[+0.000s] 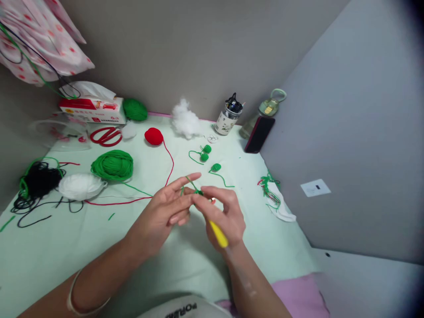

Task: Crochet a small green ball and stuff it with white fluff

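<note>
In the middle of the view both hands meet over the table. My left hand (168, 207) is closed in a pinch on a small piece of green crochet (198, 192), with green yarn running up over its raised index finger. My right hand (225, 212) grips a crochet hook (218, 234) with a yellow handle, its tip hidden at the green piece. A green yarn ball (112, 165) lies to the left, and a strand leads from it toward my left hand. Just beyond the hands are small green crocheted balls (204, 157) and another one (216, 167) with yarn tails.
Red scissors (106, 137), a red yarn ball (154, 136), a white yarn ball (81, 186) and tangled black yarn (41, 179) lie left. White stuffing (185, 120), a pen cup (227, 119), a bottle (265, 112) and a phone (259, 135) stand at the back. Yarn scraps (270, 187) lie right.
</note>
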`<state>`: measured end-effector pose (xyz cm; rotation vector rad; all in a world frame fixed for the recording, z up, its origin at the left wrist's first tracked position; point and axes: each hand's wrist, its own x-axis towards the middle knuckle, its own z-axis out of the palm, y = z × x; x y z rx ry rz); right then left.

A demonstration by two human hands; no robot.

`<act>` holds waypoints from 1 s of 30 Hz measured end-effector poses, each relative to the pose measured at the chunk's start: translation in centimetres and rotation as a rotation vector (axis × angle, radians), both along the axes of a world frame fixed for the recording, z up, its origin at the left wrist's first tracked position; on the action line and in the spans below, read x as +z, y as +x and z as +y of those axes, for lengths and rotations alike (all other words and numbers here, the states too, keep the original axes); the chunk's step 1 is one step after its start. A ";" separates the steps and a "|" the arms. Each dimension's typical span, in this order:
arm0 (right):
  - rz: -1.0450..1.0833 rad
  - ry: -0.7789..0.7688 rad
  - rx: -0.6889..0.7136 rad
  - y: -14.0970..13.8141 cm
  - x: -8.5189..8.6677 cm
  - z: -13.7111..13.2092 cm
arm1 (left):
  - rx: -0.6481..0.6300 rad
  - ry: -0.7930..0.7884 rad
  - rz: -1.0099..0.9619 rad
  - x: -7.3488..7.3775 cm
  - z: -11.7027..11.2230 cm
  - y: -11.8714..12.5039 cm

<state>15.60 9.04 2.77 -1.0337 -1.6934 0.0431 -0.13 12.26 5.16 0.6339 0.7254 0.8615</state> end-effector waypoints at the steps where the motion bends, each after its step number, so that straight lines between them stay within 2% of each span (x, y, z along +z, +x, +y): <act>1: 0.127 -0.035 0.022 0.0 0.1 0.1 | -0.032 -0.054 -0.040 0.1 0.3 -0.2; 3: 0.438 -0.161 0.087 0.2 0.4 0.4 | -0.030 -0.081 -0.075 0.2 0.8 -0.6; 5: 0.677 -0.325 0.186 0.4 0.7 0.8 | -0.011 -0.034 -0.072 0.4 1.0 -0.8; 7: 0.786 -0.434 0.274 0.4 0.8 1.0 | -0.013 0.024 -0.045 0.4 1.0 -0.8; 9: 0.812 -0.454 0.304 0.3 0.7 1.1 | -0.025 0.079 -0.011 0.4 0.8 -0.6; 16: 0.737 -0.504 0.251 0.2 0.5 0.8 | -0.038 0.192 0.084 0.0 0.4 -0.3; 21: 0.835 -0.529 0.307 0.6 0.5 1.0 | -0.038 0.211 0.130 -0.3 0.6 -0.6; 24: 0.810 -0.491 0.318 0.6 0.5 0.8 | -0.036 0.226 0.151 -0.4 0.6 -0.7; 27: 0.606 -0.356 0.226 0.5 0.4 0.3 | 0.009 0.272 0.236 -0.4 0.4 -0.6; 30: 0.218 -0.138 0.152 0.4 0.2 0.0 | 0.107 0.316 0.322 -0.4 0.0 -0.3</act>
